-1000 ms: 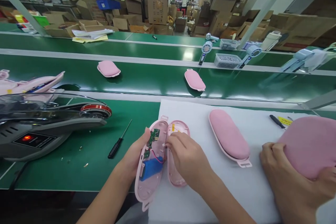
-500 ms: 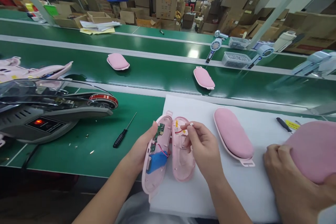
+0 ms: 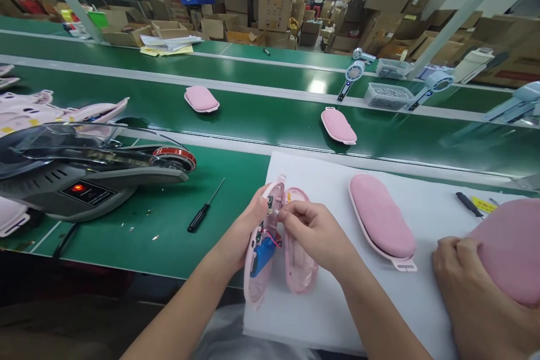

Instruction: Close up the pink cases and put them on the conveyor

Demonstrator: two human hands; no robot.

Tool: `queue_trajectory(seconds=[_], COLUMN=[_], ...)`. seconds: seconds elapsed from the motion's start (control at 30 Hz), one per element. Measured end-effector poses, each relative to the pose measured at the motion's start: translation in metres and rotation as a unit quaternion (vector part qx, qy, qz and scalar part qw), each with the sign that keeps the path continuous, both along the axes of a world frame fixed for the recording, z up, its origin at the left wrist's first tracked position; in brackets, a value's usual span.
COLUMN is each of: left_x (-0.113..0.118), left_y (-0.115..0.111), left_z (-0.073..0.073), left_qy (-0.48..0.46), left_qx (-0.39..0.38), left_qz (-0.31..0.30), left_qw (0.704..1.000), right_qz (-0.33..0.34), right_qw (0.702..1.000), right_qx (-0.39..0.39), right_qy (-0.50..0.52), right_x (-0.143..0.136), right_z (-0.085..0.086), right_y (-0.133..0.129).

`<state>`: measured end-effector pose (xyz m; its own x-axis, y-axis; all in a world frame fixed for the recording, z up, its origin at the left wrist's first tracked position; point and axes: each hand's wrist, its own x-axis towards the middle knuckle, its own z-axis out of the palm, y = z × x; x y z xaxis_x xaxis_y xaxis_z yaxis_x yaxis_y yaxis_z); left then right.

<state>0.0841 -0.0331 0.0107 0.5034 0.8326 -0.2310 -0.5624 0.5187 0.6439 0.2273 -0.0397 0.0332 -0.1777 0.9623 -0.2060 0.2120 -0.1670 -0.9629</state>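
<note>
My left hand (image 3: pixel 242 230) holds a pink shell half (image 3: pixel 258 281) tilted on its edge; a green circuit board and a blue battery (image 3: pixel 261 256) with red wires sit inside it. My right hand (image 3: pixel 314 230) pinches a small white connector at the circuit board. The other pink shell half (image 3: pixel 300 270) lies open on the white sheet (image 3: pixel 337 304) under my right hand. A closed pink device (image 3: pixel 382 219) lies to the right on the sheet.
A co-worker's hand (image 3: pixel 468 287) presses a pink device (image 3: pixel 514 247) at the right edge. A black screwdriver (image 3: pixel 205 214) and a grey machine (image 3: pixel 84 180) sit on the green table to the left. Two pink devices (image 3: pixel 201 99) (image 3: pixel 338 125) ride the far belt.
My left hand tipped the shell half up on its edge. My right hand brought the white connector left to the circuit board. The view shifted slightly.
</note>
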Motion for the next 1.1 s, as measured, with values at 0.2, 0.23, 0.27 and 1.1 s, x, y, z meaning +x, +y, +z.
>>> queue_trajectory(seconds=[0.2, 0.23, 0.27, 1.1], left_x=[0.001, 0.001, 0.001, -0.002], left_y=[0.001, 0.001, 0.002, 0.006], left_z=[0.0, 0.0, 0.0, -0.003], left_qy=[0.007, 0.009, 0.012, -0.026], left_qx=[0.015, 0.015, 0.013, -0.092], left_qz=[-0.012, -0.01, -0.007, -0.018], left_qw=[1.0, 1.0, 1.0, 0.995], right_qz=[0.044, 0.047, 0.05, -0.223], right_qw=[0.998, 0.998, 0.998, 0.974], right_qx=[0.024, 0.028, 0.031, 0.035], right_qy=[-0.032, -0.034, -0.038, -0.009], right_x=[0.002, 0.002, 0.003, 0.014], right_z=[0.002, 0.002, 0.002, -0.018], right_y=[0.007, 0.008, 0.009, 0.003])
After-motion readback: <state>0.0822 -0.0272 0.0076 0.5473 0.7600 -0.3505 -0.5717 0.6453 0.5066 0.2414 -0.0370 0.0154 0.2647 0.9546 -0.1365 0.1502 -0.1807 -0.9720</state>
